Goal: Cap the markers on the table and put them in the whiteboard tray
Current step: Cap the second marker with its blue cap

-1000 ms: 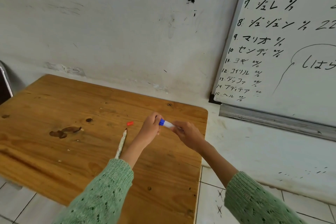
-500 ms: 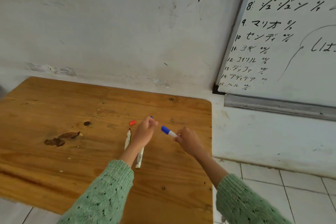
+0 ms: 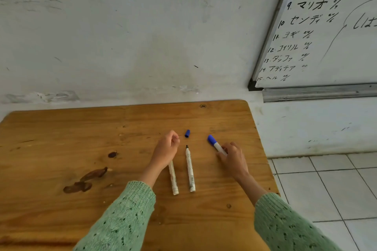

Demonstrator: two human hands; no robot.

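Two white markers lie side by side on the wooden table (image 3: 61, 138). The right marker (image 3: 190, 170) is uncapped and shows a dark tip. A loose blue cap (image 3: 187, 133) lies just beyond that tip. The left marker (image 3: 173, 178) has its upper end hidden under my left hand (image 3: 166, 150), whose fingers are curled together; I cannot see whether they hold anything. My right hand (image 3: 232, 158) rests on the table and grips a third marker, a blue-capped one (image 3: 214, 142) that points up and left. The whiteboard tray (image 3: 318, 92) runs along the wall at upper right.
A whiteboard (image 3: 336, 32) with black writing hangs above the tray. The table's right edge is close to my right forearm, with white floor tiles (image 3: 326, 189) beyond it. Dark stains (image 3: 85, 181) mark the table at the left. The wall stands right behind the table.
Both hands have come down to the table. The right hand has lowered the blue-capped marker. The left hand now covers the left marker's tip, and the small red cap is out of sight.
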